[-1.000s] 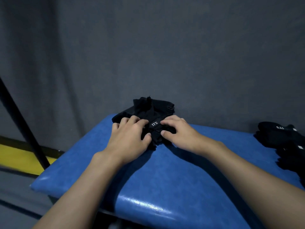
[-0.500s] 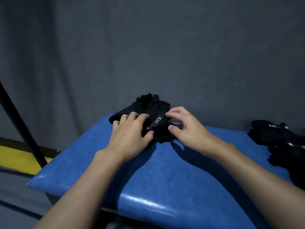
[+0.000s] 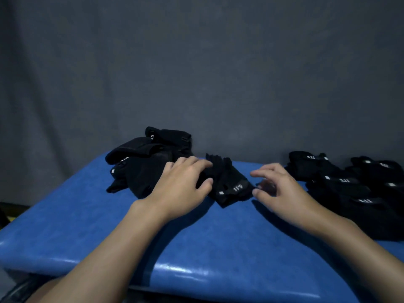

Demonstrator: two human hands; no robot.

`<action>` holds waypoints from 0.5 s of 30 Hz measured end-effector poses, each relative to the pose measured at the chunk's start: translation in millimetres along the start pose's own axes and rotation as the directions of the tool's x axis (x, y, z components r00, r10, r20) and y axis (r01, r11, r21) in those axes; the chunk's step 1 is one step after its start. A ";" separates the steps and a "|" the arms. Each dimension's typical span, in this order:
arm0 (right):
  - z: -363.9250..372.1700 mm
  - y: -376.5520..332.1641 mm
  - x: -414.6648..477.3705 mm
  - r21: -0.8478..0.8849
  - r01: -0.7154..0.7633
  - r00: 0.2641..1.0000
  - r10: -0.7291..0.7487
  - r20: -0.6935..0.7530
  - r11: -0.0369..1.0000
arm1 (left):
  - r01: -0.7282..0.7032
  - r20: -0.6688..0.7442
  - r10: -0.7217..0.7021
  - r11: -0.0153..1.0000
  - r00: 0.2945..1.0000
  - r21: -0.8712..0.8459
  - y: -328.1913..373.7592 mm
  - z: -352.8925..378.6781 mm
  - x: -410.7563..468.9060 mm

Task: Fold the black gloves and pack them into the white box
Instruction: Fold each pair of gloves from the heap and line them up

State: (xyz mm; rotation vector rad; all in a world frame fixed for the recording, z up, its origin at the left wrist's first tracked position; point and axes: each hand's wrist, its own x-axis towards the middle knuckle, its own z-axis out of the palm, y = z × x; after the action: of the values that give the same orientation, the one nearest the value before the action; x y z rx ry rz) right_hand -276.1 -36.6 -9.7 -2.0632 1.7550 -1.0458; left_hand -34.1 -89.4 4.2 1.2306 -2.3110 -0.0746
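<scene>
Head view. A glossy blue padded surface (image 3: 87,226) fills the lower half of the frame. A creased grey cloth backdrop (image 3: 196,73) closes off the whole upper half behind it.

The single black glove (image 3: 231,184) lies flat on the pad at centre frame. Its short finger ends point toward the backdrop. Its cuff is toward the viewer and carries a strap with white "5.11" lettering, read upside down, and a small white tab.

The left hand (image 3: 181,184) rests palm-down on the glove's left part, fingers nearly straight and the thumb against its edge. The right hand (image 3: 282,189) sits just right of the cuff, fingers loosely curled and blurred. Whether its thumb touches the cuff cannot be told.

A heap of black gloves (image 3: 144,162) lies at centre left. A second, larger group (image 3: 349,186) lies at the right edge.
</scene>
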 end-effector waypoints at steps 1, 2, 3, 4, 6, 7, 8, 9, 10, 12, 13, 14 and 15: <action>-1.6 6.2 -5.0 -0.030 0.008 1.000 -0.008 0.012 1.000 | -0.018 0.030 0.019 1.000 0.999 -0.003 1.7 3.1 0.5; -2.2 10.9 -8.1 -0.058 0.019 1.000 -0.018 0.026 0.998 | -0.032 0.055 0.033 0.999 0.998 -0.005 2.3 6.4 0.4; -2.7 13.5 -10.2 -0.085 0.033 0.999 -0.029 0.042 0.996 | -0.043 0.073 0.043 0.999 0.996 -0.006 2.4 9.2 0.0; -2.4 14.6 -10.8 -0.108 0.048 0.997 -0.042 0.058 0.993 | -0.051 0.086 0.051 0.999 0.995 -0.004 2.1 12.0 -0.7; -1.4 14.4 -10.1 -0.126 0.093 0.994 -0.085 0.066 0.988 | -0.057 0.107 0.056 0.998 0.993 0.002 1.0 16.0 -1.1; -0.3 13.5 -9.0 -0.123 0.111 0.992 -0.102 0.071 0.986 | -0.057 0.118 0.056 0.998 0.991 0.004 0.5 17.2 -0.7; 1.3 12.7 -7.6 -0.116 0.119 0.991 -0.110 0.080 0.986 | -0.058 0.129 0.057 0.998 0.990 0.004 0.4 18.0 -0.4; 3.0 11.9 -6.5 -0.114 0.125 0.989 -0.115 0.091 0.986 | -0.060 0.136 0.059 0.998 0.989 0.000 0.7 18.4 -0.1; 5.0 11.2 -5.2 -0.116 0.137 0.987 -0.126 0.098 0.984 | -0.061 0.140 0.062 0.998 0.988 -0.011 0.9 18.8 -0.1; 9.0 10.0 -3.1 -0.128 0.158 0.985 -0.146 0.096 0.979 | -0.054 0.135 0.061 0.997 0.989 -0.053 1.1 18.8 -0.9; 10.0 9.1 -2.3 -0.141 0.160 0.985 -0.148 0.094 0.977 | -0.049 0.132 0.059 0.996 0.990 -0.077 0.7 18.8 -1.3; 10.8 9.1 -0.9 -0.155 0.164 0.984 -0.151 0.091 0.974 | -0.040 0.132 0.054 0.994 0.990 -0.104 -0.8 19.0 -1.8; 11.1 9.6 0.0 -0.167 0.174 0.983 -0.161 0.087 0.970 | -0.030 0.136 0.049 0.990 0.990 -0.137 -2.7 18.8 -2.0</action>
State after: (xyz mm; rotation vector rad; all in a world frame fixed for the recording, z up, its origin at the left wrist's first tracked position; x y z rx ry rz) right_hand -276.3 -41.9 -23.4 -2.3603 1.7156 -0.8738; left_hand -39.9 -93.0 -13.6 1.1432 -2.4043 -0.3067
